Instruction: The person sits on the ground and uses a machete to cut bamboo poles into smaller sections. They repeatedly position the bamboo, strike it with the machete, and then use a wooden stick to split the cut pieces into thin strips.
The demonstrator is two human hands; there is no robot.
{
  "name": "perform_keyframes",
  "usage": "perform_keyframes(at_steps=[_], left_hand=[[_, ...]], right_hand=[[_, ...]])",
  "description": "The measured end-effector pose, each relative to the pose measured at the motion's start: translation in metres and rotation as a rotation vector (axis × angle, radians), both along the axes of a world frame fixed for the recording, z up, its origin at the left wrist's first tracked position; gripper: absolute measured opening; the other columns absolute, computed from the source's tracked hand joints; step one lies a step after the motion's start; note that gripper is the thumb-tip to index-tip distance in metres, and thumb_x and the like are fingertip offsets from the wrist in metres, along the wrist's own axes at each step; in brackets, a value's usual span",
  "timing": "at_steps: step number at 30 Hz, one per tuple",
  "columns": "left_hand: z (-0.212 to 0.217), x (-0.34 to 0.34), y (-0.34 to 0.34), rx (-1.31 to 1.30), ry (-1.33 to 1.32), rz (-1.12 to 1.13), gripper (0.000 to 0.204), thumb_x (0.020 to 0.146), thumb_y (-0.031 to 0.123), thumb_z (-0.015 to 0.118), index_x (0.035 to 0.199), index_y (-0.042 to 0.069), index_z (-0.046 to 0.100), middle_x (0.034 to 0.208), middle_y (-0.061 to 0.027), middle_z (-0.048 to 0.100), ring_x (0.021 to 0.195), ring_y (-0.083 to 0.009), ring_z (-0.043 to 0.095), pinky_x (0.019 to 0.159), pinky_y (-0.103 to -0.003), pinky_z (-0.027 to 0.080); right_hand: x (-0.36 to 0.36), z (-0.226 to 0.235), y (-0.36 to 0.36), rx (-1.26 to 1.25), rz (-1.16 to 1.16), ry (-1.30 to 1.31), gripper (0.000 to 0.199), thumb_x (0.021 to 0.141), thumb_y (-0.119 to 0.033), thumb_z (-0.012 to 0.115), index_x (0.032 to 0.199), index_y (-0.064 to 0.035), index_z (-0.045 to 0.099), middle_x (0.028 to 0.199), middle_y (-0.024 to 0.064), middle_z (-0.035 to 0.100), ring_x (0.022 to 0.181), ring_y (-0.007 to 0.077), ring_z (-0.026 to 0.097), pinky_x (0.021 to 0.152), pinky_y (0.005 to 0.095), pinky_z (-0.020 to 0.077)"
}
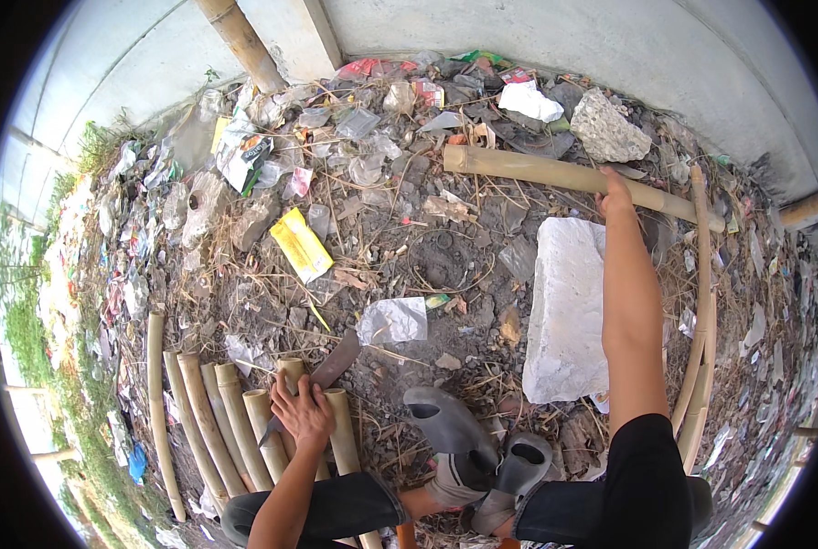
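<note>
My right arm reaches forward, and my right hand (614,190) is closed around a thick bamboo pole (518,168) lying nearly crosswise at the far right. At the lower left, my left hand (303,416) rests with fingers spread on the ends of several cut bamboo pieces (235,416) laid side by side. A dark, flat strip like a machete blade (337,359) runs beneath this hand and sticks out on both sides. The hand hides its middle, so its handle cannot be told.
A big white block (569,311) lies beneath my right arm. Thinner bamboo poles (701,348) stretch along the right. A rough rock (607,126), a yellow packet (301,245) and plastic litter cover the soil. A concrete wall (518,37) closes the far side. My grey shoes (450,421) are at front centre.
</note>
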State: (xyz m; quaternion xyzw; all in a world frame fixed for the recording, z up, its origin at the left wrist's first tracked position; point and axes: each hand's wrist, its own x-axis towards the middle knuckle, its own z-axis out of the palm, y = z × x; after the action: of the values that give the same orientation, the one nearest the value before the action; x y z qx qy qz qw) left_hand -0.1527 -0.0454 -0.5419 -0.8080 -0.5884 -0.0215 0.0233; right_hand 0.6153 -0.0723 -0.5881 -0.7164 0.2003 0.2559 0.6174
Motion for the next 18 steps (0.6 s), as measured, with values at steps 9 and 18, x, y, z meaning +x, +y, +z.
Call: perform_keyframes(at_steps=[9,18], left_hand=[[0.012,0.003,-0.007,0.023,-0.069,0.012,0.032,0.096,0.030,0.058,0.121,0.011,0.064,0.153,-0.0192,0.038,0.140,-0.0431,0.034,0.111,-0.055,0.030],[0.033,-0.027,0.020,-0.122,-0.074,0.002,0.031,0.100,0.030,0.058,0.119,0.007,0.066,0.134,-0.0212,0.059,0.124,-0.0397,0.055,0.102,-0.048,0.046]], right_hand=[[-0.132,0.129,0.021,0.798,-0.076,-0.027,0.032,0.091,-0.018,0.066,0.118,-0.0052,0.052,0.111,0.0112,0.059,0.102,0.0306,0.063,0.095,0.0522,0.0523],[-0.368,0.276,-0.012,1.182,0.040,-0.072,0.050,0.087,-0.010,0.075,0.126,-0.0053,0.045,0.114,0.0097,0.059,0.104,0.0242,0.064,0.093,0.0415,0.0535]])
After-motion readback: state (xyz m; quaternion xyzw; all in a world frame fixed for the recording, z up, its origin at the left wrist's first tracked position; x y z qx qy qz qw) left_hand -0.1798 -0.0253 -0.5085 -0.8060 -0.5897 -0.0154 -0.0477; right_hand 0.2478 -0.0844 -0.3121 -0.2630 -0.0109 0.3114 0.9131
